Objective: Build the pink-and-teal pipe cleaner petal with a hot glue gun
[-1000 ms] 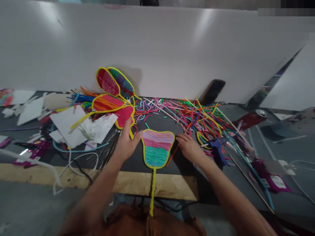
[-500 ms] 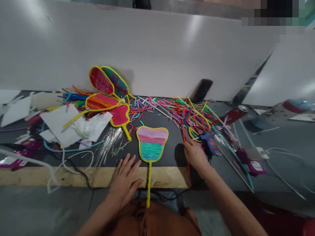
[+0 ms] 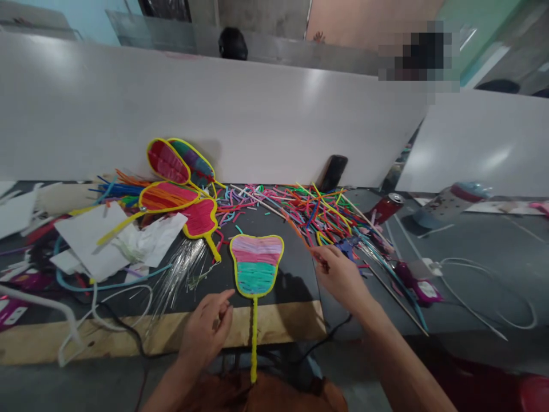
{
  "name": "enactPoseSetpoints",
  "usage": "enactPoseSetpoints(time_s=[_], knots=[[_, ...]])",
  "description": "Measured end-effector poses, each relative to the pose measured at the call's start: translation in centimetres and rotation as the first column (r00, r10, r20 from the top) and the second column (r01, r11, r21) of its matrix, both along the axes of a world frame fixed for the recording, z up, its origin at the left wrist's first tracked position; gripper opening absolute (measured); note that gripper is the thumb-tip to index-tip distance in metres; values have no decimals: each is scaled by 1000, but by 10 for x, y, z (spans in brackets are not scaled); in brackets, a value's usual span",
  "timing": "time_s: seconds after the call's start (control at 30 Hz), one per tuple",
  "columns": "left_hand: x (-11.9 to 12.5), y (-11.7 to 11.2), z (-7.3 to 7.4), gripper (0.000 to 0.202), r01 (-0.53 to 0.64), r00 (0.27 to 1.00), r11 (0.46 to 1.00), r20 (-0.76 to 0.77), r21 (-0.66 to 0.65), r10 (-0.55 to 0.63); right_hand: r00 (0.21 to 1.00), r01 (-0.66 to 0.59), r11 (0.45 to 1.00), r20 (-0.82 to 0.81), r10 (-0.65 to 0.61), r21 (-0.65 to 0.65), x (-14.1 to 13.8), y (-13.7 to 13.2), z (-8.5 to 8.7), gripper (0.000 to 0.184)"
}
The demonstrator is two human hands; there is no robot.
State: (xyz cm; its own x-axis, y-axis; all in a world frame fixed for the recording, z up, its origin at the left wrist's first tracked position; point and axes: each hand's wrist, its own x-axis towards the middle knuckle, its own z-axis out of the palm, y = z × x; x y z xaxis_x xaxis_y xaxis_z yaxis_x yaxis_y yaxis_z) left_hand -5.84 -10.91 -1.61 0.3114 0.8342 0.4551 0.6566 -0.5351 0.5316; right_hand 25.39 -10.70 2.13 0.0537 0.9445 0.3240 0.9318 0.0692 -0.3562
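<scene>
In front of me lies a pipe-cleaner hand fan [image 3: 257,270], edged in yellow, with lilac, pink and teal bands and a yellow handle pointing toward my body. My left hand [image 3: 206,326] is just left of the handle, holding nothing, its fingers loosely bent and the thumb apart. To the right of the fan, my right hand [image 3: 341,277] pinches an orange pipe cleaner [image 3: 297,231], which reaches up and left toward the pile. Partly hidden behind that hand is a blue glue gun [image 3: 346,248].
Loose coloured pipe cleaners [image 3: 300,203] form a pile along the white partition [image 3: 257,120]. More yellow-edged fans [image 3: 169,195] and paper scraps [image 3: 92,237] lie left. A phone [image 3: 333,173], a red can [image 3: 388,208], a bottle [image 3: 454,203] and cables [image 3: 484,263] are right.
My right hand has risen slightly, with the orange pipe cleaner now stretching up-left from its fingers. My left hand has gone from lying spread on the table to loosely bent. The view has tilted upward.
</scene>
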Motion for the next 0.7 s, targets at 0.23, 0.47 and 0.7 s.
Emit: enactPoseSetpoints(time_s=[0.23, 0.47, 0.7], knots=[[-7, 9, -18, 26, 184, 962, 983, -210, 26, -174, 937, 325, 934, 85, -340, 151, 86, -4, 17, 34], [-2, 1, -28, 67, 357, 793, 933, -545, 51, -273, 903, 406, 908, 110, -416, 102, 115, 8, 6, 27], [14, 4, -38, 75, 375, 736, 927, -607, -4, -300, 846, 530, 848, 65, -529, -8, 100, -1, -16, 32]])
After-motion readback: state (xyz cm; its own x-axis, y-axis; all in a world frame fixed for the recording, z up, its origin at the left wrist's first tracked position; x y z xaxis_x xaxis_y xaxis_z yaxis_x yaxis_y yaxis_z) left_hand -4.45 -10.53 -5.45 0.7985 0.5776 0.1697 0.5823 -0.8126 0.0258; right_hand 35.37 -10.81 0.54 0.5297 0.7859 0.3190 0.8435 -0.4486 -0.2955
